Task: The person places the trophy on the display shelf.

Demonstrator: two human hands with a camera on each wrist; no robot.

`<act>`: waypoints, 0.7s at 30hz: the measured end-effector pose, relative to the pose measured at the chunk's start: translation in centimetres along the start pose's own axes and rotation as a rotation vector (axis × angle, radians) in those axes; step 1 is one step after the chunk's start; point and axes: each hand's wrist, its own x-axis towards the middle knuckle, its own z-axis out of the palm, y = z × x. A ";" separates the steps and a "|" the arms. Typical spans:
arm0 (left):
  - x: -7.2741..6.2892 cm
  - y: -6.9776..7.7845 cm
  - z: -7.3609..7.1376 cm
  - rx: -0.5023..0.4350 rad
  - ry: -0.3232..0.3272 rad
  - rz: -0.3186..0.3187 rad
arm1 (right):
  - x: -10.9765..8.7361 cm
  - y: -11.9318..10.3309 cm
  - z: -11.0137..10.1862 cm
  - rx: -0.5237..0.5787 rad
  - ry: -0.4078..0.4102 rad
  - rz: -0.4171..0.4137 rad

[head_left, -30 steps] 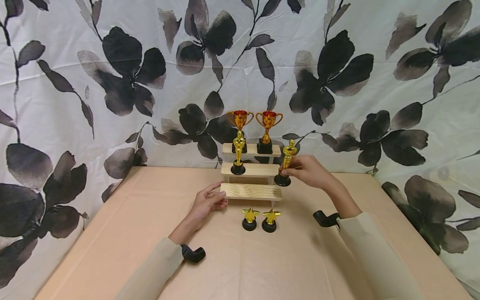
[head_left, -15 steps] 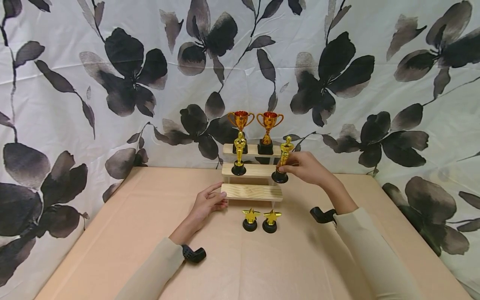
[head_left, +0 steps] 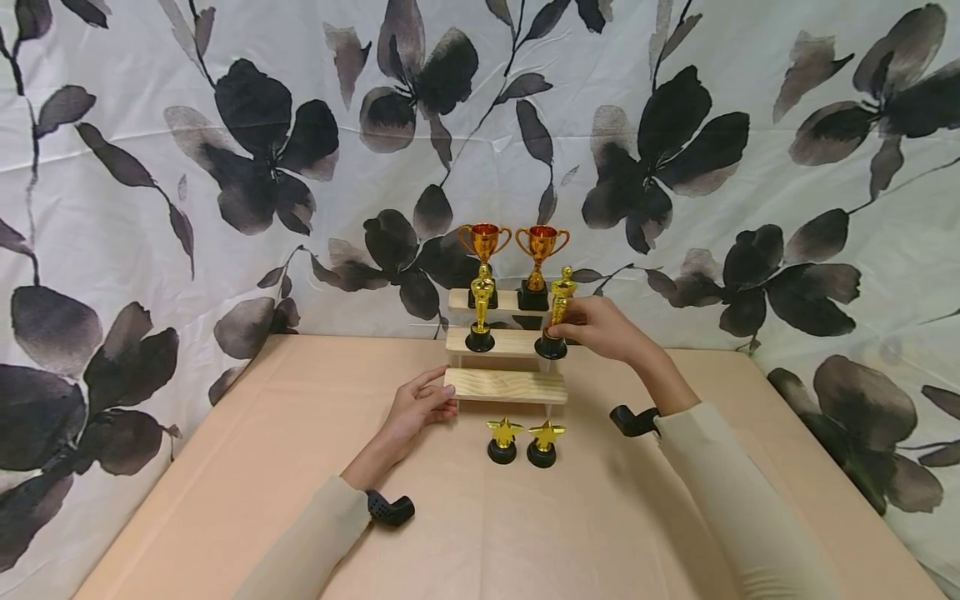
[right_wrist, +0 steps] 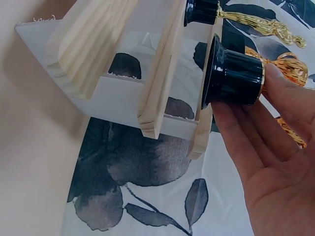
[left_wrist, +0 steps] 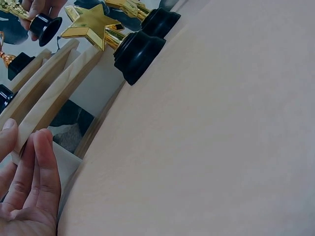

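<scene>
My right hand [head_left: 600,327] pinches a gold figure trophy [head_left: 559,304] low on its body. Its black base [right_wrist: 235,73] is tilted in the right wrist view, close over the right end of the middle step. My left hand [head_left: 412,408] grips the left end of the lowest step of a three-step wooden display stand [head_left: 506,385], thumb on one side and fingers on the other [left_wrist: 30,172]. A matching figure trophy [head_left: 482,312] stands on the middle step's left. Two orange-gold cup trophies, a left cup [head_left: 485,242] and a right cup [head_left: 540,243], stand on the top step.
Two gold star trophies, a left star [head_left: 503,437] and a right star [head_left: 543,442], stand on the table [head_left: 480,533] in front of the stand. A floral cloth [head_left: 510,167] hangs behind the table. Each wrist wears a black device, like the left one [head_left: 390,508].
My right hand has carried the figure trophy leftward, from beside the stand to over the middle step's right end. The left hand stays on the lowest step.
</scene>
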 end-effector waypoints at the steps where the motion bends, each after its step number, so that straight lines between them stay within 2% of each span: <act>1: 0.0 0.0 0.0 0.001 0.000 -0.002 | 0.1 0.0 0.0 0.005 -0.001 -0.001; 6: 0.0 0.0 0.1 0.004 0.003 -0.007 | 0.6 0.0 0.2 0.005 -0.004 -0.015; 21: 0.2 0.0 0.0 0.000 0.008 -0.010 | 2.2 0.4 1.2 0.013 -0.008 0.012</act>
